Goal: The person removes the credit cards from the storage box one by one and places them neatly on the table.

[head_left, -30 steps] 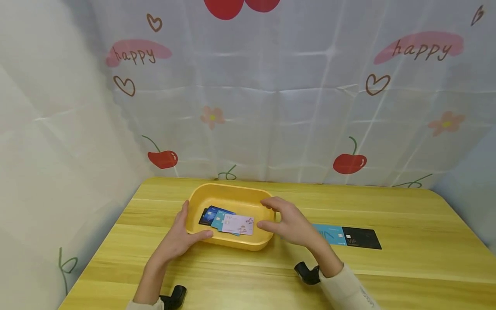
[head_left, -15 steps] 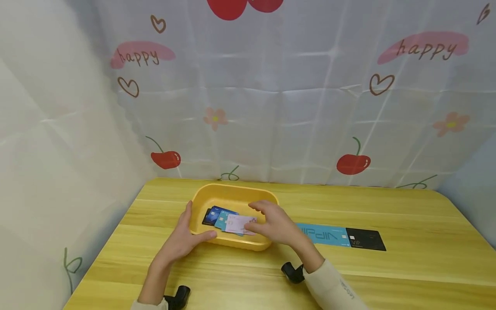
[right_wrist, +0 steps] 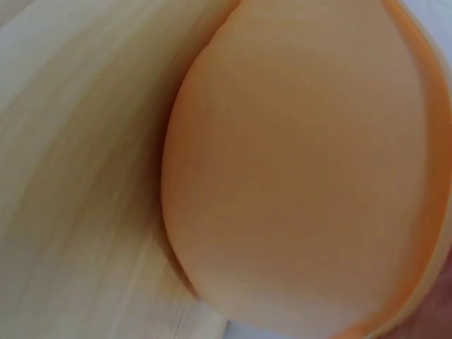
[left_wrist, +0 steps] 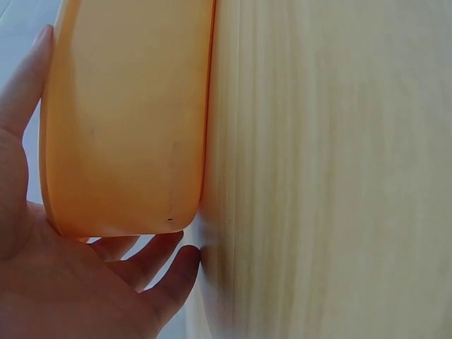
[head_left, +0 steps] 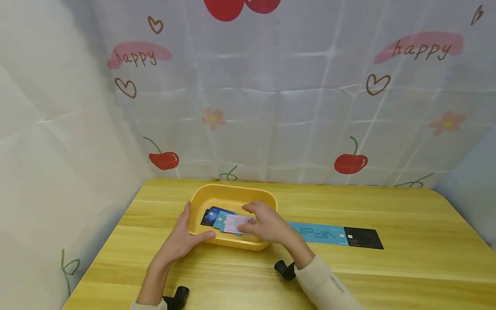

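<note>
A yellow plastic basin (head_left: 232, 193) sits on the table with several overlapping cards inside. On top lies a pale pink VIP card (head_left: 232, 220), over a light blue card (head_left: 219, 218), a dark blue card (head_left: 212, 214) and a black one at the left. My left hand (head_left: 179, 239) grips the basin's near left corner, thumb on the near rim, fingers along the left outer wall; the left wrist view shows this too. My right hand (head_left: 268, 224) reaches over the basin's right side, thumb and fingers apart above the pink card, partly hiding it. Whether the thumb touches it I cannot tell.
Right of the basin, light blue VIP cards (head_left: 317, 233) and a black VIP card (head_left: 363, 238) lie in a row on the wooden table (head_left: 418, 258). A white printed curtain (head_left: 267, 129) hangs behind the table's far edge.
My right hand has moved left from the basin's right rim to over the pink card, uncovering more of the light blue cards on the table. My left hand keeps its hold.
</note>
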`<state>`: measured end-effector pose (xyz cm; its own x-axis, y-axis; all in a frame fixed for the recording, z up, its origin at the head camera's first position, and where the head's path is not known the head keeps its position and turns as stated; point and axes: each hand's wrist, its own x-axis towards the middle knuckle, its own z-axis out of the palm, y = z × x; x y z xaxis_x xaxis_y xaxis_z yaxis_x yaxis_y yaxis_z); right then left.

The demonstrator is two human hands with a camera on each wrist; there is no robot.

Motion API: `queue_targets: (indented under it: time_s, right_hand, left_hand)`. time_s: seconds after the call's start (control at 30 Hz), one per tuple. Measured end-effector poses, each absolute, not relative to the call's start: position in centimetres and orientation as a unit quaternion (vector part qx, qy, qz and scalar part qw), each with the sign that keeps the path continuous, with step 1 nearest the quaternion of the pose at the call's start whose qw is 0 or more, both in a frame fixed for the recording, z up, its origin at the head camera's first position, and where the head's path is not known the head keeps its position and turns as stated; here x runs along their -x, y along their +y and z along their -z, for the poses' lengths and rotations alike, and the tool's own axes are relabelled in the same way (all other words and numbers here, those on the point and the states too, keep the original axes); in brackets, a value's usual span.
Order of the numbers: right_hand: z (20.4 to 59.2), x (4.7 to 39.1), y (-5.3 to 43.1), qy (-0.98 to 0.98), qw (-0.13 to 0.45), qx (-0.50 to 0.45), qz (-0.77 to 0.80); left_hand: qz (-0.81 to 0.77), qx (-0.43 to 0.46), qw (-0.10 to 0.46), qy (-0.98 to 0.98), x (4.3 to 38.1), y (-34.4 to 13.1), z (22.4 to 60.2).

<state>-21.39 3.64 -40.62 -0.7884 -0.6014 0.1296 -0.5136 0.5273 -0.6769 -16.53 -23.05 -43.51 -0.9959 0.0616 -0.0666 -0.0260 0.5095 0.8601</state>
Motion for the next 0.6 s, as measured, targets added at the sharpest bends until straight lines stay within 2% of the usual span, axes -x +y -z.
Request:
queue_targets:
  time_s: [0.23, 0.6]
  right_hand:
    - [41.0, 21.6, 2.4, 0.9, 0.049, 0.329, 0.282]
    - [41.8, 21.7, 0.7, 0.914, 0.055, 0.316, 0.25]
  left_hand:
    - [-0.501, -0.008, 0.043, 0.864, 16.6, -23.0, 43.9]
    - [-0.492, -0.002, 0.043, 0.87, 16.6, -23.2, 43.9]
